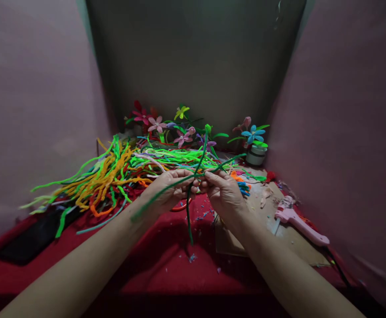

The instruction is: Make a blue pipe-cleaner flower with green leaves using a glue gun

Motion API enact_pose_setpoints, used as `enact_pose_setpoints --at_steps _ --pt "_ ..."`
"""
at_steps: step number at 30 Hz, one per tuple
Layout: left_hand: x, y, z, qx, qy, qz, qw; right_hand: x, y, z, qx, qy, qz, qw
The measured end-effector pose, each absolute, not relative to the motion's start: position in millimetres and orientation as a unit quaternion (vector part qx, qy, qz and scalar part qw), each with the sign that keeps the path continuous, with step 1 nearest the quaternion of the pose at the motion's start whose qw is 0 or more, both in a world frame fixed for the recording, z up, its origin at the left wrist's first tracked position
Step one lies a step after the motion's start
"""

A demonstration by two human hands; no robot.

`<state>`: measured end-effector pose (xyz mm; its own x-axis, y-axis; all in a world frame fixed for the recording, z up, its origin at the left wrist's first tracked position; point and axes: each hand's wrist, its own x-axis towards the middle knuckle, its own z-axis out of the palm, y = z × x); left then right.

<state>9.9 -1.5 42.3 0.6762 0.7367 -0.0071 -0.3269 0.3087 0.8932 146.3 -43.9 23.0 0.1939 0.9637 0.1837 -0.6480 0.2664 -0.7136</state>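
Dark green pipe cleaners (201,152) cross each other between my two hands, above the red cloth. My left hand (170,191) pinches them just left of the crossing, and one fuzzy end runs back over my left wrist. On the other side, my right hand (222,191) pinches them close to the crossing, with an end pointing off to the upper right. Another end stands up and one hangs down toward the cloth. Fingertips of both hands nearly meet, so the exact joint is partly hidden.
Loose pipe cleaners (108,176) in several colours heap up at the left and behind. Pipe-cleaner flowers (182,138) stand at the back, near a small jar (256,155). A pink glue gun (303,223) lies on cardboard (299,247) at right; a dark flat object (30,240) lies left.
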Motion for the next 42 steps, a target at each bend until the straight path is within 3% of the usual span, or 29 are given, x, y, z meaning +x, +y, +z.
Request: enact_pose_setpoints --at_steps 18,29,36,42 --pt "22 -15 35 0.543 0.248 0.389 0.701 136 -52 24 -0.299 -0.331 0.466 0.764" --pt "20 -20 39 0.571 0.311 0.392 0.652 137 -50 21 -0.296 -0.335 0.475 0.758" --pt "19 -24 52 0.455 0.316 0.353 0.754 136 -50 18 -0.286 -0.339 0.52 0.73" --pt "15 -20 57 0.382 0.342 0.329 0.793 139 -51 13 -0.321 -0.448 0.452 0.702"
